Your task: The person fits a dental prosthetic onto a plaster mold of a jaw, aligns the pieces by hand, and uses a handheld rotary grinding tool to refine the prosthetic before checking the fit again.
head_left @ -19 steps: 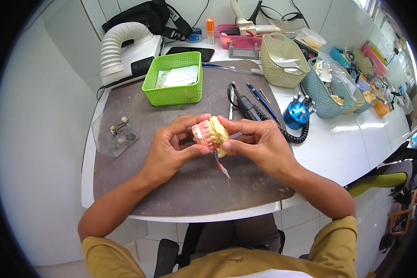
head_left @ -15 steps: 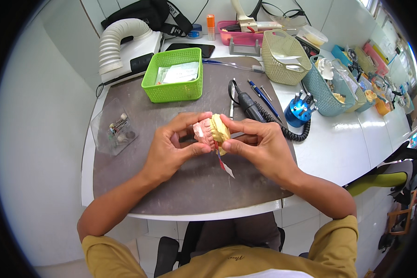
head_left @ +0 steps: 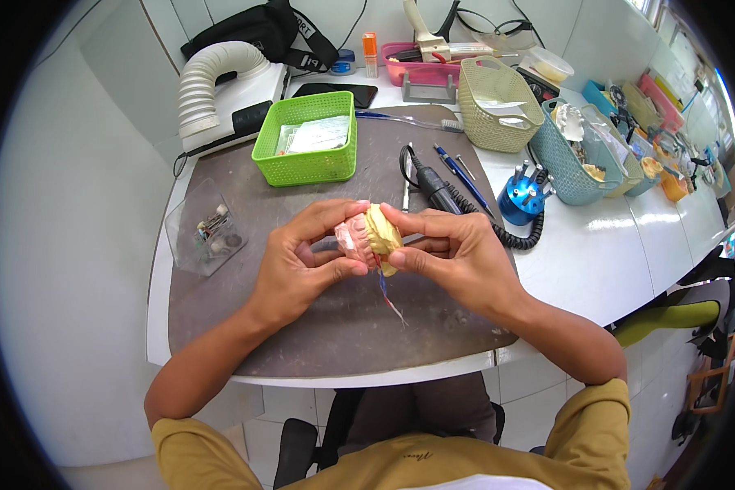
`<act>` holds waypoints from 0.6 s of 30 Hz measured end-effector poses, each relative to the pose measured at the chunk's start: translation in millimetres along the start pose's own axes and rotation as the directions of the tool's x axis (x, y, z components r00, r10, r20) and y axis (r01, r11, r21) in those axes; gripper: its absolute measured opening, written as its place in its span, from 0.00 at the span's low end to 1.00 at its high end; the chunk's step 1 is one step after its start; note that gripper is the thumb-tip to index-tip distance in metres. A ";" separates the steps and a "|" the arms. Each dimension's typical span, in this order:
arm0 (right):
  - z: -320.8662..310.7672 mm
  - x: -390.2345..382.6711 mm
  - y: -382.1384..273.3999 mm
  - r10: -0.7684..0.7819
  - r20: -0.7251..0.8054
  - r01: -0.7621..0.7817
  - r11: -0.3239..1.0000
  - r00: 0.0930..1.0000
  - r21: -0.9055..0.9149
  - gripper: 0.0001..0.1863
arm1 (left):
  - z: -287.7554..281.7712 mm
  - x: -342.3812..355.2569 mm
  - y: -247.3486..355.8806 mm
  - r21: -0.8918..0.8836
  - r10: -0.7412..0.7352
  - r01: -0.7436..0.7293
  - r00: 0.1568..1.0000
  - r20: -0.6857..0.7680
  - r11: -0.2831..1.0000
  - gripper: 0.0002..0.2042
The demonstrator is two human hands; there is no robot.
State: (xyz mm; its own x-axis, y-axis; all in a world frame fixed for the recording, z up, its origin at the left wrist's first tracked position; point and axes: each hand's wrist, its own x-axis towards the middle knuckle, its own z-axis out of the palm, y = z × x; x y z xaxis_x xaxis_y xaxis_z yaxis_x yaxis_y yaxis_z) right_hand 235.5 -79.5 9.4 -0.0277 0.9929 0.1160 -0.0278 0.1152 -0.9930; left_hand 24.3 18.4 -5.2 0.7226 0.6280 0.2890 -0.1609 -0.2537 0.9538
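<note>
My left hand [head_left: 308,249] grips a pink dental cast [head_left: 352,238] between thumb and fingers. With its fingertips, my right hand [head_left: 441,245] holds a yellow dental cast [head_left: 381,229]. The two casts meet at their teeth, pressed side by side over the middle of the mat. From between them hangs a thin strip [head_left: 386,292], red, blue and white, whose frayed lower end dangles above the mat. My palms and fingers cover the outer sides of both casts.
A grey-brown mat [head_left: 302,351] covers the bench. Around it are a clear box of small burs [head_left: 212,233], a green basket [head_left: 306,163], a handpiece [head_left: 435,189] with coiled cord, a blue pen [head_left: 465,178] and a blue bur stand [head_left: 523,198]. More baskets stand at right.
Both casts have tilted slightly in my hands. The hanging strip has turned, so its broad white end now looks thin. The whole view has shifted a little.
</note>
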 end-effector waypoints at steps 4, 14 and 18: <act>2.8 -0.4 -2.8 -0.038 -0.002 0.038 0.999 0.999 -0.033 0.25 | 3.0 -1.1 6.5 -0.018 -0.013 0.013 1.000 -0.028 1.000 0.28; 3.9 -4.1 -0.1 -0.079 -0.010 0.078 0.995 0.997 -0.061 0.24 | 5.0 -2.2 8.3 0.001 0.012 -0.012 0.999 -0.038 1.000 0.29; 5.5 -7.0 -1.8 -0.095 -0.029 0.091 0.988 0.995 -0.125 0.25 | 5.4 -4.8 10.3 0.033 0.024 -0.023 0.999 -0.041 0.999 0.29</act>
State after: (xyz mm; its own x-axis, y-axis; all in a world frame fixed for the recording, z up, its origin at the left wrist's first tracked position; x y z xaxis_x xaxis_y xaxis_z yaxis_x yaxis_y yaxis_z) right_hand 230.3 -86.8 10.5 0.0035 0.9779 0.2088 0.0954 0.2076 -0.9736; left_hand 22.8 8.8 2.8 0.6906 0.6510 0.3150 -0.1552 -0.2920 0.9437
